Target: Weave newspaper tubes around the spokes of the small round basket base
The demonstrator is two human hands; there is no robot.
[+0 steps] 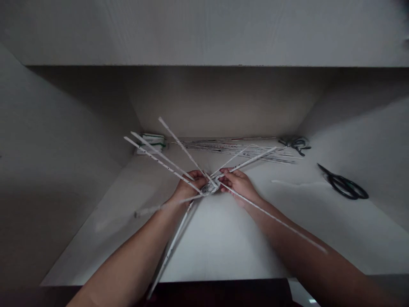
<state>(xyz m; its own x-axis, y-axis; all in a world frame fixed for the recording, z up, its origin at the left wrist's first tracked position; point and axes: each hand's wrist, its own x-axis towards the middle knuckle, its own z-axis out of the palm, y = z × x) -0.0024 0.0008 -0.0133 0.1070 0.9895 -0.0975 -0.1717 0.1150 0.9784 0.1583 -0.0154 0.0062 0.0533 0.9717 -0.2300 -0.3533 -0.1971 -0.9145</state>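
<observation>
A small woven piece of rolled paper sticks [210,187] is held up between my hands, its white, dark-flecked ends fanning out on all sides. My left hand [193,184] grips the woven middle from the left, thumb on top. On the other side, my right hand [235,182] pinches one paper stick [252,160] close to the weave, and that stick points up and right. Another end crosses over my right forearm, and one hangs down beside my left forearm. The fingers under the weave are partly hidden.
Along the back of the white shelf [223,256] lies a bundle of thin paper sticks [233,149]. A white and green packet [151,143] sits back left. Black-handled scissors [347,186] lie at right, and a dark tangled item [297,143] behind them. An upper board [204,34] overhangs.
</observation>
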